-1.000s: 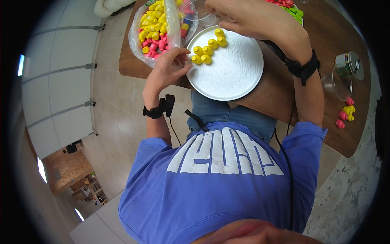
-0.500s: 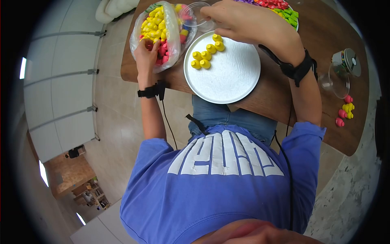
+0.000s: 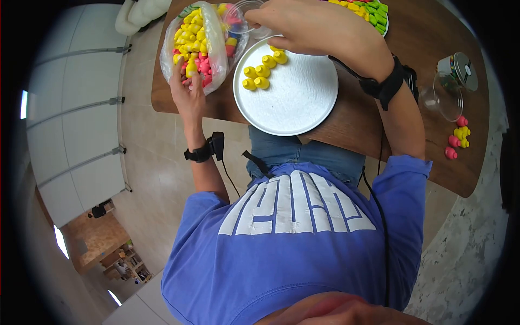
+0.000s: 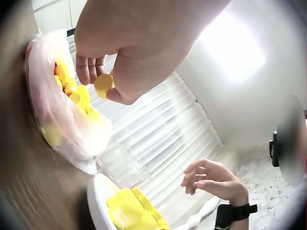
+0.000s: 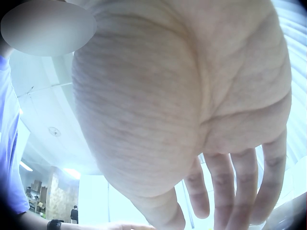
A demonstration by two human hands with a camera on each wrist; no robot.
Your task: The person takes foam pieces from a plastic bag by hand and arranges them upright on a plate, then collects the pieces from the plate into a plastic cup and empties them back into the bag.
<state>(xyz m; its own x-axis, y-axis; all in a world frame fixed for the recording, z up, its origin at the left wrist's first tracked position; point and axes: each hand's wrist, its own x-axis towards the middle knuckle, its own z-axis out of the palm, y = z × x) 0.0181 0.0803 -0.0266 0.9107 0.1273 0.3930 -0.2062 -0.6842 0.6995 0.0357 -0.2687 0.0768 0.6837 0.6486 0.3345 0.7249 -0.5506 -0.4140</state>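
The left hand (image 3: 188, 100) is at the near side of a clear plastic bag (image 3: 218, 51) full of yellow and pink pieces. In the left wrist view, its thumb and fingers pinch a yellow piece (image 4: 103, 85) beside the bag (image 4: 48, 91). Several yellow pieces (image 3: 261, 83) stand in a zigzag on the left part of a round white plate (image 3: 295, 103). Above the plate's far edge hovers the right hand (image 3: 319, 30), its fingers loosely bent with nothing visible in them; it partly covers the yellow group's far end.
A clear round container (image 3: 244, 16) stands between bag and right hand. Behind the right forearm lies a plate of green, red and yellow pieces (image 3: 374, 12). On the right are a lidded tin (image 3: 463, 70), a clear cup (image 3: 447, 97) and a few pink and yellow pieces (image 3: 454, 141).
The left hand has gone from the plate's left edge into the bag, then drawn back slightly towards the body with a yellow piece. The right hand stays over the plate's far edge.
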